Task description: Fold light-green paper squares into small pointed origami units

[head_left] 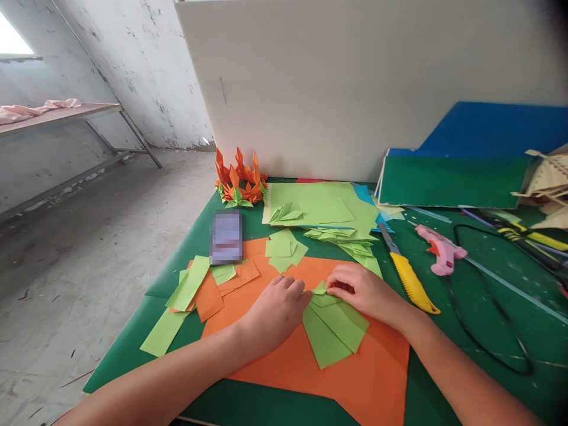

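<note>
Both hands meet over a large orange paper sheet (270, 361). Between them is a small folded piece of green paper (320, 289), with my left hand (281, 305) pinching its left side and my right hand (359, 290) pinching its right side. Directly below lie overlapping green paper pieces (332, 331) on the orange sheet. Beyond the hands, more cut green squares (286, 248) rest at the sheet's far edge. My fingers hide part of the folded piece.
An orange paper crown (239, 177) with green leaves stands at the back left, a phone (226, 236) in front of it. To the right lie a yellow box cutter (410, 275), a pink glue gun (441, 251) with its black cord, and pliers (523, 234). Green sheets (315, 204) are stacked behind.
</note>
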A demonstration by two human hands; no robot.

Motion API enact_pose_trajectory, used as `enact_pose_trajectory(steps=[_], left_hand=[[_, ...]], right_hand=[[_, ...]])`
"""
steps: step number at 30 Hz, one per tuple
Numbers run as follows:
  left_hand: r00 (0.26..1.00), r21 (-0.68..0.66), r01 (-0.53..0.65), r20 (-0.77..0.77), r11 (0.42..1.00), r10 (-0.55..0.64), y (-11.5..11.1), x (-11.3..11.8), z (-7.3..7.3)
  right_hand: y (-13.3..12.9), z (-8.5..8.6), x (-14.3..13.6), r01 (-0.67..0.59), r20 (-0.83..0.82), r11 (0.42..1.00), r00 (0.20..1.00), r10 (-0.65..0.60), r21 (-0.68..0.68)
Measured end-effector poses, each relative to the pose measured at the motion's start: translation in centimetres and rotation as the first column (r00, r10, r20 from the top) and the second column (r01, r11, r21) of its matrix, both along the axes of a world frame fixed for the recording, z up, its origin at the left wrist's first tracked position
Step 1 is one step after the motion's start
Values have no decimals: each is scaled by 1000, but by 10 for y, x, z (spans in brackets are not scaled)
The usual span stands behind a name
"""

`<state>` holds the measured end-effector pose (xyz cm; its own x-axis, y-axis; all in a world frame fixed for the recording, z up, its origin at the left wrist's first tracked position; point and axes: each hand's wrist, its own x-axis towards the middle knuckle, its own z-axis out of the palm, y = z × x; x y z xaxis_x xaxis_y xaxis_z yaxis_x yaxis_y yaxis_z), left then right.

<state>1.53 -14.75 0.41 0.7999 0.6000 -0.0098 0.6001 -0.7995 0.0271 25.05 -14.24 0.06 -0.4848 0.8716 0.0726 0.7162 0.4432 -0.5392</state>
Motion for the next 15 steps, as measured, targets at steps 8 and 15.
enact_pose_trajectory(steps=[8, 15], left_hand=[[998, 30, 41, -39, 999, -40, -2, 1, 0], [998, 16, 50, -30, 999, -49, 1, 1, 0]], right_hand=[[1, -14, -4, -108, 37, 976, 994, 102, 191], [5, -8, 5, -182, 77, 971, 982, 172, 154]])
